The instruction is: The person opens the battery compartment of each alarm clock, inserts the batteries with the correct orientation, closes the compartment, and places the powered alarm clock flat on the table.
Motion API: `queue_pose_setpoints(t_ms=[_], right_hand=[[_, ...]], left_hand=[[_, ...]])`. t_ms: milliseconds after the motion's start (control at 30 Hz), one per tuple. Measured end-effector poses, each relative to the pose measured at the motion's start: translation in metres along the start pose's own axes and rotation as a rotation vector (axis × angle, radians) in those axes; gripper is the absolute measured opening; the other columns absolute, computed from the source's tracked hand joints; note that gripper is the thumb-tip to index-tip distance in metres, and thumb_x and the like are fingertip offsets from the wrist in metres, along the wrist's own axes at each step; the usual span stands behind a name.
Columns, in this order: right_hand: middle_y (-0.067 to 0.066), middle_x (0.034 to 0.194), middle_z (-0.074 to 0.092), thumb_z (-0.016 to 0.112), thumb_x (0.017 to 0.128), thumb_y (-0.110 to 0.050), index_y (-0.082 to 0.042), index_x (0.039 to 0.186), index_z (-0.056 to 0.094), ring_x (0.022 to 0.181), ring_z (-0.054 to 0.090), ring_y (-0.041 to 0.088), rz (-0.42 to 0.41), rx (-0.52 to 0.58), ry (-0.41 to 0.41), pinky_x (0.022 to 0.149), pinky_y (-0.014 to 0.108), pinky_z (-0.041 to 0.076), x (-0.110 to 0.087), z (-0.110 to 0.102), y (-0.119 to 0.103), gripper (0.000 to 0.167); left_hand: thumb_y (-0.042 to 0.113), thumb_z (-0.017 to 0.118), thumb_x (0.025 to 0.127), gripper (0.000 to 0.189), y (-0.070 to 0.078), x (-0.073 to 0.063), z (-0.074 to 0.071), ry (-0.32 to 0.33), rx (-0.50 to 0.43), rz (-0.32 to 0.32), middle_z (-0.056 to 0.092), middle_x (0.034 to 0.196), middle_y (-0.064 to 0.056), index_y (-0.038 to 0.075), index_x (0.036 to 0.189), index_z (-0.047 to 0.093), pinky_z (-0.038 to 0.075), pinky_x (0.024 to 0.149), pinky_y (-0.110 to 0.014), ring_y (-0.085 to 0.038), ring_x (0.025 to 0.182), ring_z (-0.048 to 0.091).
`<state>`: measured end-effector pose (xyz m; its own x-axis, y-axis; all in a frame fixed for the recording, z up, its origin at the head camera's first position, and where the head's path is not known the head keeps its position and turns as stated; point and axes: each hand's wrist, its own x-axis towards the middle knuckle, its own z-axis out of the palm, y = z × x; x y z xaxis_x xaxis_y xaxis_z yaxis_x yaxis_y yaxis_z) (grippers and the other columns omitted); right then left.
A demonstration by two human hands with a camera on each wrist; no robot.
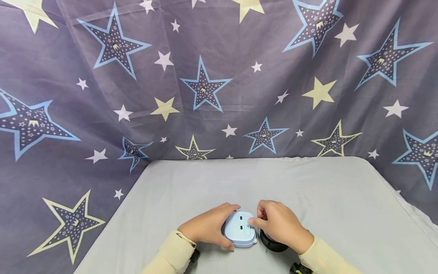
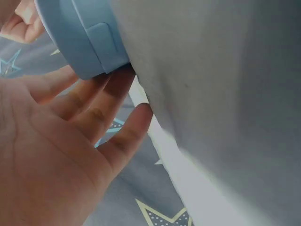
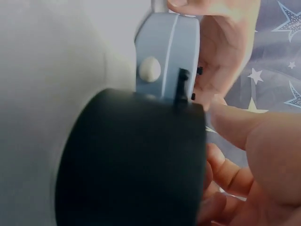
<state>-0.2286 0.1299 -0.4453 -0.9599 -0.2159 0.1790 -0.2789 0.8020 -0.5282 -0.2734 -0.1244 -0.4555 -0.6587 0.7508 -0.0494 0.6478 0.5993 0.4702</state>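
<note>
A light blue rounded plastic case [image 1: 236, 238] lies on the cloth, with two small black pegs and a rectangular panel on its upper face. My left hand [image 1: 213, 227] holds it from the left, thumb at the near edge and fingers at the far side. In the left wrist view, fingertips [image 2: 120, 80] touch its edge. At the panel's right end is the thumb of my right hand [image 1: 278, 222], the other fingers bent. Beneath that hand stands a round black object [image 1: 275, 246], a wide cylinder in the right wrist view; its inside is mostly hidden.
A pale grey cloth [image 1: 267, 182] covers the table. Behind and beside it hangs a dark curtain [image 1: 219, 125] printed with stars. A white round knob [image 3: 150, 69] sticks out of the case's side, close to the black cylinder.
</note>
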Motion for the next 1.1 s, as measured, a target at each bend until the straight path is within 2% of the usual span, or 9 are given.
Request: queue_pose_setpoints(t_ms=[133, 333, 433, 600, 833, 933, 1100], right_hand=[[-0.01, 0.067, 0.049, 0.082, 0.085, -0.047, -0.027, 0.074, 0.052, 0.061, 0.044, 0.007, 0.014, 0.002, 0.014, 0.058, 0.025, 0.036, -0.005, -0.007, 0.001, 0.037], [-0.005, 0.085, 0.055, 0.083, 0.084, -0.048, -0.024, 0.087, 0.06, 0.072, 0.047, 0.008, 0.023, -0.004, 0.033, 0.065, 0.028, 0.041, -0.014, -0.013, 0.006, 0.034], [-0.004, 0.094, 0.058, 0.086, 0.08, -0.05, -0.021, 0.097, 0.063, 0.082, 0.051, 0.01, -0.017, -0.023, 0.082, 0.072, 0.032, 0.046, -0.02, -0.013, 0.009, 0.041], [0.0, 0.112, 0.063, 0.089, 0.072, -0.057, -0.017, 0.115, 0.064, 0.102, 0.059, 0.022, -0.077, -0.079, 0.161, 0.085, 0.045, 0.051, -0.03, -0.011, 0.015, 0.063], [0.003, 0.119, 0.063, 0.091, 0.066, -0.06, -0.013, 0.126, 0.064, 0.107, 0.061, 0.027, -0.062, -0.099, 0.144, 0.089, 0.048, 0.051, -0.04, -0.008, 0.019, 0.08], [0.003, 0.12, 0.063, 0.092, 0.064, -0.059, -0.013, 0.127, 0.064, 0.108, 0.061, 0.026, -0.044, -0.1, 0.126, 0.089, 0.047, 0.051, -0.042, -0.007, 0.02, 0.083], [0.002, 0.12, 0.064, 0.092, 0.064, -0.058, -0.013, 0.128, 0.064, 0.108, 0.06, 0.025, -0.025, -0.099, 0.109, 0.088, 0.046, 0.051, -0.043, -0.004, 0.022, 0.083]], left_hand=[[0.042, 0.095, 0.067, 0.111, 0.0, -0.003, 0.0, 0.018, 0.023, -0.003, 0.053, 0.145, 0.006, 0.009, 0.157, 0.039, 0.045, 0.111, -0.031, -0.003, 0.126, 0.052], [0.046, 0.094, 0.066, 0.111, 0.003, -0.006, 0.0, 0.078, 0.103, 0.048, 0.054, 0.149, -0.002, 0.006, 0.155, 0.041, 0.046, 0.112, -0.036, -0.012, 0.13, 0.055], [0.044, 0.095, 0.065, 0.113, 0.003, -0.006, 0.001, 0.09, 0.104, 0.068, 0.05, 0.153, -0.003, 0.008, 0.156, 0.039, 0.044, 0.113, -0.037, -0.016, 0.134, 0.054], [0.04, 0.096, 0.064, 0.116, 0.004, -0.006, 0.003, 0.1, 0.08, 0.081, 0.046, 0.157, -0.003, 0.013, 0.159, 0.035, 0.042, 0.116, -0.036, -0.018, 0.137, 0.053], [0.038, 0.097, 0.063, 0.111, 0.005, -0.007, 0.005, 0.119, 0.065, 0.107, 0.051, 0.153, -0.003, 0.011, 0.155, 0.04, 0.044, 0.114, -0.036, -0.015, 0.133, 0.054], [0.04, 0.097, 0.062, 0.112, 0.005, -0.006, 0.005, 0.128, 0.065, 0.114, 0.051, 0.152, -0.003, 0.012, 0.155, 0.04, 0.044, 0.114, -0.035, -0.014, 0.132, 0.055], [0.041, 0.096, 0.064, 0.11, 0.006, -0.005, 0.006, 0.116, 0.077, 0.092, 0.054, 0.149, 0.002, 0.012, 0.155, 0.041, 0.044, 0.114, -0.034, -0.011, 0.132, 0.054]])
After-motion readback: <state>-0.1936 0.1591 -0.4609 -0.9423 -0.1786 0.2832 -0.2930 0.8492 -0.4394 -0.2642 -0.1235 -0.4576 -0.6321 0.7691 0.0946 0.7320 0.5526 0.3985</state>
